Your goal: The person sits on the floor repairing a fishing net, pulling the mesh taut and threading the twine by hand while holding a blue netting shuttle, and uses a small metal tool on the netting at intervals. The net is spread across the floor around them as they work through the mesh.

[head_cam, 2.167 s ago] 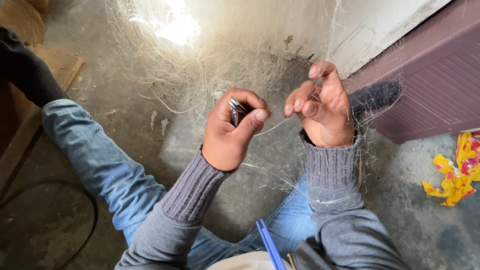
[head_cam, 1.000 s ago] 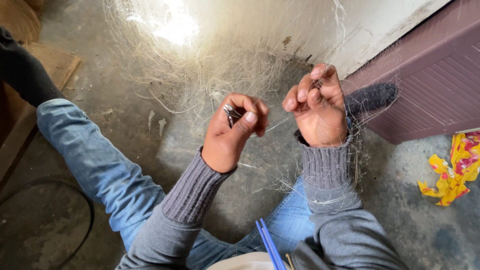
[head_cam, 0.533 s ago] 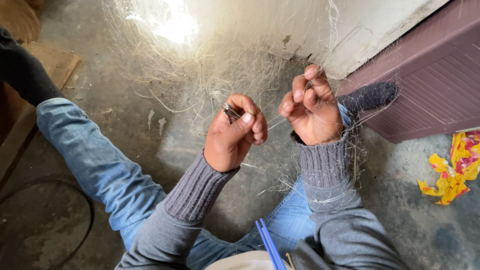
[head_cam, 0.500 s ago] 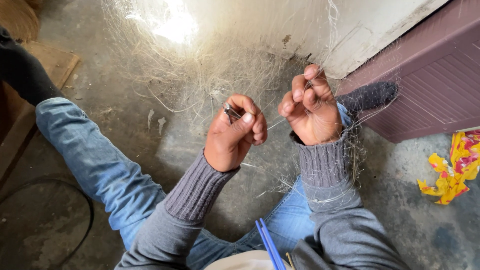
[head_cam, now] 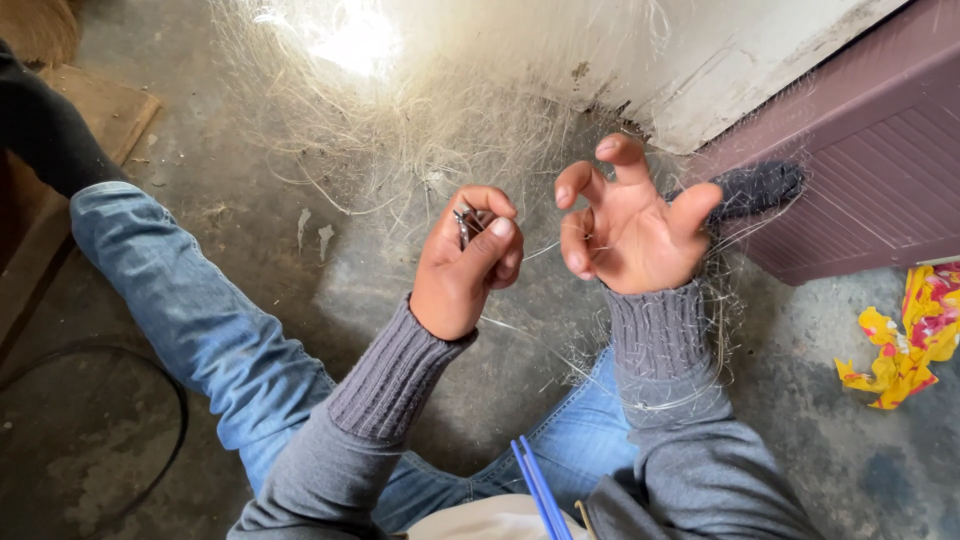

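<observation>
The left hand (head_cam: 465, 265) keeps a clenched grip on a small metal tool (head_cam: 466, 222) — thumb pressed over it. The right hand (head_cam: 632, 225) is released, fingers (head_cam: 575, 182) spread, among fine net threads (head_cam: 420, 130).

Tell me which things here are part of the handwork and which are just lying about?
In use: left hand clenching a small metal tool; right hand, fingers spread; fine pale net.

Lying about: yellow and red wrapper, purple slatted crate, black cable.

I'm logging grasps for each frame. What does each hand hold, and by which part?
The left hand pinches a small metal tool near its tip in a closed grip. The right hand is open, holding nothing firmly; fine net threads cross it.
</observation>
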